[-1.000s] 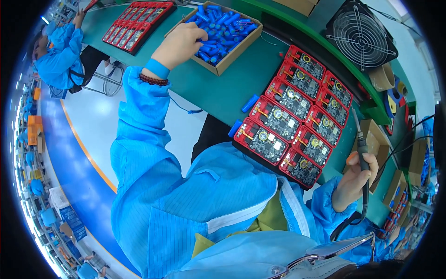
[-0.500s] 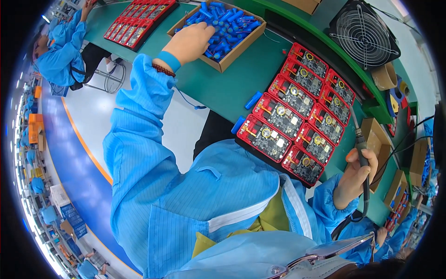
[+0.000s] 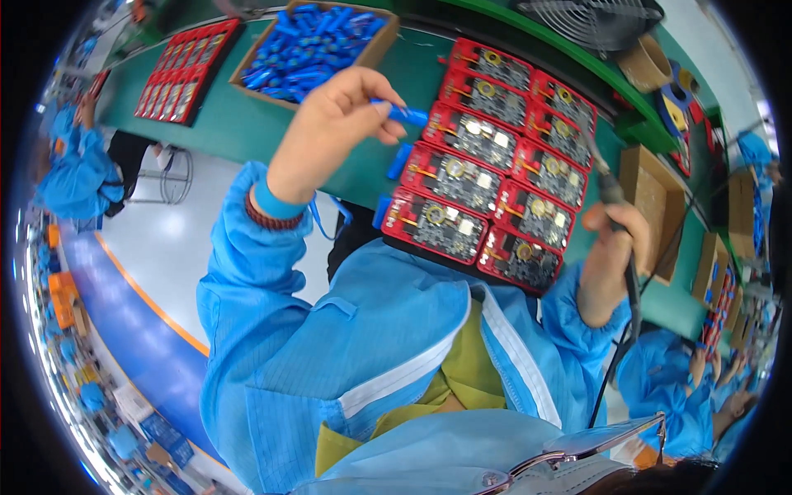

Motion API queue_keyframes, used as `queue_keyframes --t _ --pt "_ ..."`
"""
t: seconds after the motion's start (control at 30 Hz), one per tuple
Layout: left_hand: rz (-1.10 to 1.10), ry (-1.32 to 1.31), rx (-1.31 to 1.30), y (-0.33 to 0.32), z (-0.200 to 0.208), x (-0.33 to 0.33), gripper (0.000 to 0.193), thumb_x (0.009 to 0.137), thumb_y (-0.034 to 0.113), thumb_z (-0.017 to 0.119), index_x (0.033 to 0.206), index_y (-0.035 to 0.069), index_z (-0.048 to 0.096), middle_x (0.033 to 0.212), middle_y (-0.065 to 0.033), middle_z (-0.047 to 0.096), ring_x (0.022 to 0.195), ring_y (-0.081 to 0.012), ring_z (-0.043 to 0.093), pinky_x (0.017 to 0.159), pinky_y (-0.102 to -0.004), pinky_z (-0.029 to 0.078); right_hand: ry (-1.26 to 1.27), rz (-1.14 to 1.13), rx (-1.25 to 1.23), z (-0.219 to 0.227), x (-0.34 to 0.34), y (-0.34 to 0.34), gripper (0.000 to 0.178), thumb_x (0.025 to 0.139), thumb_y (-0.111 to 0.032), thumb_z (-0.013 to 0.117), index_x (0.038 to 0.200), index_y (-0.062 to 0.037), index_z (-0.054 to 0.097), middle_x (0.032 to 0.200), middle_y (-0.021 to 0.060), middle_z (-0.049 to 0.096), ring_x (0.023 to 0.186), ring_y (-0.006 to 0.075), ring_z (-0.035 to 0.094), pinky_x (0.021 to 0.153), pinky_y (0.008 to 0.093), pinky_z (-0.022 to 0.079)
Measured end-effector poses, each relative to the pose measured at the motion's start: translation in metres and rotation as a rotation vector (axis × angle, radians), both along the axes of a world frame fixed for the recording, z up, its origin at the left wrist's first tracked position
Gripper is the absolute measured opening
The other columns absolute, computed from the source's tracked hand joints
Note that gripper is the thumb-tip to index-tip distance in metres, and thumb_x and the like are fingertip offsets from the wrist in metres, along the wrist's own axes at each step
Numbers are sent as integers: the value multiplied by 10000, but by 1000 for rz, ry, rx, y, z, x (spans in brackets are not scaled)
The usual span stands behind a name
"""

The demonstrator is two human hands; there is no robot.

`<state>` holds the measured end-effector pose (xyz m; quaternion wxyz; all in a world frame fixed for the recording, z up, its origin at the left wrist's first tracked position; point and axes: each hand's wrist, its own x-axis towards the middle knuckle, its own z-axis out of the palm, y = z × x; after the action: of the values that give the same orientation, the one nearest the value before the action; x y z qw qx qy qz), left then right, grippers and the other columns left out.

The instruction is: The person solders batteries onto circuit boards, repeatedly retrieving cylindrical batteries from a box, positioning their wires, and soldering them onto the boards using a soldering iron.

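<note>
Pinched between the thumb and fingers of my left hand (image 3: 326, 128) is a blue cylindrical battery (image 3: 410, 115), its far end at the left edge of a block of red frames (image 3: 410, 180). These frames carry green-black circuit boards (image 3: 464, 183) with round yellow-rimmed parts. Two more batteries lie along that left edge, a nearer blue battery (image 3: 382, 212) and a farther blue battery (image 3: 399, 162). My right hand (image 3: 610, 260), slightly blurred, is closed around a soldering iron (image 3: 611, 188). The iron's thin tip points away from me, over the right side of the frames.
A cardboard box (image 3: 381, 41) full of blue batteries stands at the far left of the green table (image 3: 210, 111). Beyond it lies another red tray (image 3: 183, 74). Right of the frames are an open carton (image 3: 652, 186), tape rolls (image 3: 678, 95) and a fan (image 3: 590, 21). Co-workers sit on both sides.
My left hand has come from the battery box to the left edge of the red frames, now with a battery. The soldering iron tip has moved from beside the frames to over their right side.
</note>
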<state>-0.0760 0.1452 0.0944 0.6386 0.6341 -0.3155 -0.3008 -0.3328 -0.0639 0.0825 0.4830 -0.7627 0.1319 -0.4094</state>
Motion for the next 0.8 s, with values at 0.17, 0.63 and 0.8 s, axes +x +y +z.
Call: queue_keyframes --t 0.17,0.63,0.8 --pt "-230 172 12 -35 -15 -55 67 932 54 476 988 20 487 979 -77 579 814 -130 609 705 -254 499 207 213 21 10 20 19 334 769 -58 690 1077 -33 566 944 105 597 837 204 583 743 319 466" --pt "-325 66 88 -68 -28 -107 68 927 70 494 937 8 523 832 -52 575 700 -109 574 617 -247 485 130 160 -177 -16 25 14 356 710 76 656 1028 -64 578 872 103 606 785 288 594 714 357 474" --pt "-345 -25 80 -66 -31 -112 71 932 76 480 933 20 523 750 -53 559 664 -101 547 577 -250 439 178 164 125 -16 19 21 318 749 63 641 1034 -58 569 878 93 595 763 196 606 678 298 489"
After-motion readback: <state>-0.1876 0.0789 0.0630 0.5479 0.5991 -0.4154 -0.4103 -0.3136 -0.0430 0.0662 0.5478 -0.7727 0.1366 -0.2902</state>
